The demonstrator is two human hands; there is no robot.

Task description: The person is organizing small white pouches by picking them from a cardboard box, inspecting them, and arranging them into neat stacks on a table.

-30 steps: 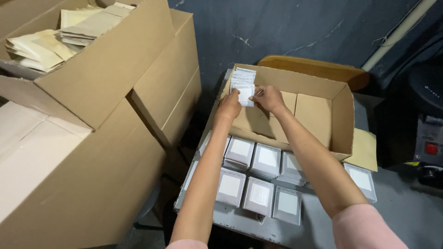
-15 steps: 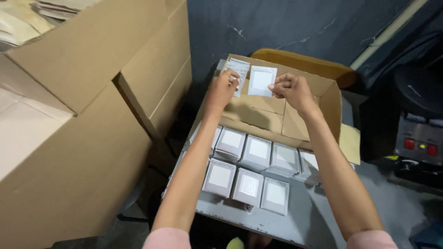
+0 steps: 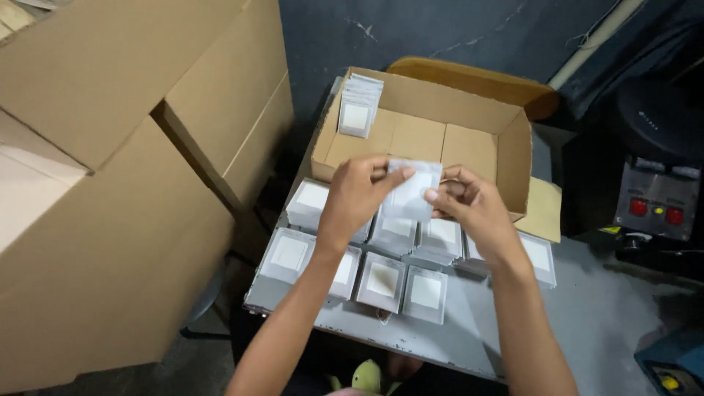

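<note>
Small white-and-clear flat packet [image 3: 412, 192] is held above the grey worktop [image 3: 587, 323], pinched between left hand [image 3: 357, 196] and right hand [image 3: 469, 205]. Judgement: grip by the edges, keep it flat, and clear the open cardboard box [image 3: 513, 158] rim beyond.

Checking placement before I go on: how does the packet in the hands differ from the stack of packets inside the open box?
The held packet is single, pinched by the left hand and right hand above the table; the stack in the box is many packets, untouched. The held packet hangs in the air; the stack leans on the box's far-left corner wall. Both are small, pale and square.
</note>
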